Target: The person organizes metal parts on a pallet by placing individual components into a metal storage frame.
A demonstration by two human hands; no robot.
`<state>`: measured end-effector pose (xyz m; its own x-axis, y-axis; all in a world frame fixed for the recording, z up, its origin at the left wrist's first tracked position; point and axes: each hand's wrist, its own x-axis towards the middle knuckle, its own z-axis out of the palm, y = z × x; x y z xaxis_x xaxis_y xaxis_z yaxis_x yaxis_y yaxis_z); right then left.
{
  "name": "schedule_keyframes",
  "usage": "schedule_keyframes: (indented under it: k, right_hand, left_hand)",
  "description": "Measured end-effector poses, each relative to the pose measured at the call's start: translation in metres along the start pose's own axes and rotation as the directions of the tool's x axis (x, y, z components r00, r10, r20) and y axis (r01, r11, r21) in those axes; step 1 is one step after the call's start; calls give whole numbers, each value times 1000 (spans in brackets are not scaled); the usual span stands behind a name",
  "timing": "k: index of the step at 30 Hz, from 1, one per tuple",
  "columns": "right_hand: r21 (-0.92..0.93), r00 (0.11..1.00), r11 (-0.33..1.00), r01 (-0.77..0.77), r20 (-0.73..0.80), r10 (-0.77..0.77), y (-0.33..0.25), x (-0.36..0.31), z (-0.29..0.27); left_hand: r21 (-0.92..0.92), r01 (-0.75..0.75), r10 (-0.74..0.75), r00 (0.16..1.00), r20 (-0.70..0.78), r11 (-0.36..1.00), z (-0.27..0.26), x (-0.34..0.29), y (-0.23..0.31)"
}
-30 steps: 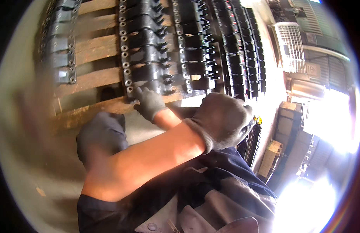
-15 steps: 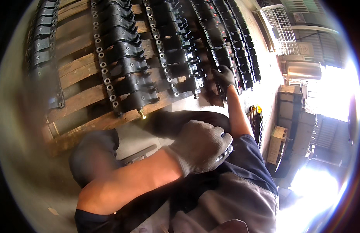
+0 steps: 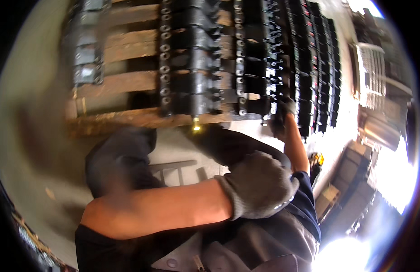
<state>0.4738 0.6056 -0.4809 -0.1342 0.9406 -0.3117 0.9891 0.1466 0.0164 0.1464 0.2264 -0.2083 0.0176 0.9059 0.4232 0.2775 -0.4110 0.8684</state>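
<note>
My left hand point(image 3: 263, 186), in a grey knit glove, is a closed fist in front of my torso. Small shiny bits show at its fingers, but what it holds is hidden. My right arm stretches forward, and the gloved right hand point(image 3: 289, 107) is at the near end of the black metal link rows, beside a dark row point(image 3: 303, 109). Blur and shadow hide its fingers. Left of it runs another row of black links with ringed holes point(image 3: 240, 86). A wider black link row point(image 3: 198, 90) ends in a brass-coloured fitting point(image 3: 196, 124).
The rows lie on a wooden pallet point(image 3: 124, 119) whose front edge faces my knees. A shorter link row point(image 3: 86, 54) lies at the far left. To the right are a yellow-and-black object point(image 3: 318, 161), a white wire cage point(image 3: 372, 68), a metal cylinder point(image 3: 381, 131) and a wooden box point(image 3: 327, 199).
The view has swung, so the rows and pallet appear further right and straighter. My left fist stays closed at my torso; my right hand remains near the row ends.
</note>
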Motion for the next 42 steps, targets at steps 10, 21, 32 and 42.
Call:
schedule_keyframes:
  k: [10, 21, 32, 42]
  right_hand:
    - [230, 937, 908, 349, -122, -329, -139, -122, -117]
    - [258, 426, 486, 835, 254, -868, -407, -251, -71]
    - [115, 346, 378, 919, 225, -911, -423, -259, 35]
    - [79, 366, 389, 918, 208, -907, -428, -257, 47]
  left_hand:
    - [61, -17, 11, 995, 101, 998, -26, 8, 4]
    - [139, -27, 45, 991, -128, 990, -47, 22, 0]
    - [80, -16, 30, 983, -182, 997, -58, 22, 1]
    - [54, -39, 51, 974, -222, 998, -60, 20, 3]
